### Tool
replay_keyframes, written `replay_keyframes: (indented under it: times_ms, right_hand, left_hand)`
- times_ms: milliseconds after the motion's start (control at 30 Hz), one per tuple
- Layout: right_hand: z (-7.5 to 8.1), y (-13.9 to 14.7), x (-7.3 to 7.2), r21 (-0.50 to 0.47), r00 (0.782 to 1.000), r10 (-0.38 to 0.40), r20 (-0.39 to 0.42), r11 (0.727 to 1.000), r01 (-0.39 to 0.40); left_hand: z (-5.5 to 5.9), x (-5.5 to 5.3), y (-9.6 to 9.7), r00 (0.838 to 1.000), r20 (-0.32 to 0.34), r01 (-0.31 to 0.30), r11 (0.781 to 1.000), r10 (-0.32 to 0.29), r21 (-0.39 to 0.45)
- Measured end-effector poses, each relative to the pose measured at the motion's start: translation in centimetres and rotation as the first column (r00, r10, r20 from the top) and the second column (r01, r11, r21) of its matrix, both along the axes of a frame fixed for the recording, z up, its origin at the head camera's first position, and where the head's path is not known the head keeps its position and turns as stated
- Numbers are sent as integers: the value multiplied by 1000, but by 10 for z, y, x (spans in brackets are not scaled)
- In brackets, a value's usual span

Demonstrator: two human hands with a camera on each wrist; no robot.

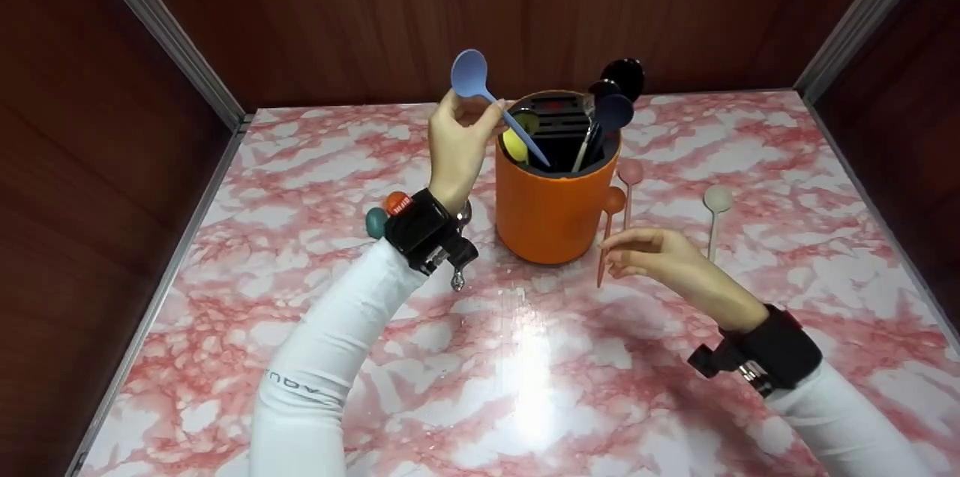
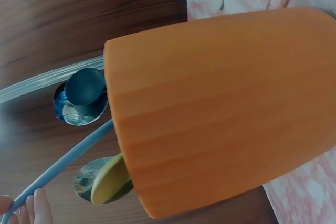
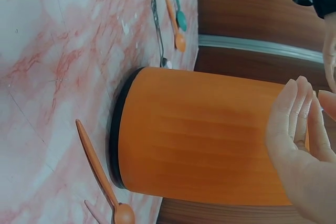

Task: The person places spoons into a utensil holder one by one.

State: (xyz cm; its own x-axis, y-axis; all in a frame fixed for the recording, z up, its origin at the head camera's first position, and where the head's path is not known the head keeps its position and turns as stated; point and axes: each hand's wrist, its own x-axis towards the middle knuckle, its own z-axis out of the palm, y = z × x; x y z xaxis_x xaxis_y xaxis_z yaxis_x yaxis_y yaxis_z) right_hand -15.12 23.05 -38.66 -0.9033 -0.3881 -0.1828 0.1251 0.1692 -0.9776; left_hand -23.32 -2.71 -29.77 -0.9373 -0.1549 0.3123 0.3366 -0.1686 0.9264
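Note:
My left hand pinches a blue spoon on its handle just below the bowl. The spoon leans with its handle tip inside the mouth of an orange utensil holder. Yellow, dark blue and black spoons stand in that holder. My right hand hovers right of the holder, its fingers loosely bent and holding nothing. Close by its fingertips, an orange spoon lies on the table; the right wrist view shows the hand apart from that spoon.
A pink spoon and a pale beige spoon lie right of the holder. To its left lie a metal spoon, another orange spoon and a green spoon. Brown panels wall in the marbled table.

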Motion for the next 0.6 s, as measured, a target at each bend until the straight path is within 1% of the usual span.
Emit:
replay_keyframes:
  times_ms: [167,300,433,600]
  right_hand:
    - [-2,0,0,14,1000,2,-14,1000,-1]
    - [-3,1,1,21,1000,7,-7,1000,-7]
    - [-5,2,2,16,1000,18,0,1000,-18]
    - [-7,3,3,15,1000,11,12,1000,-11]
  left_hand:
    - [-6,-1,1,1000,-28,-8,995,5,-102]
    - [-10,-2,1,999,-32,-16,986,11,-164]
    - [-13,-3,0,1000,-22,-21,981,18,-191]
    - [-16,-3,0,1000,-13,-20,982,18,-186]
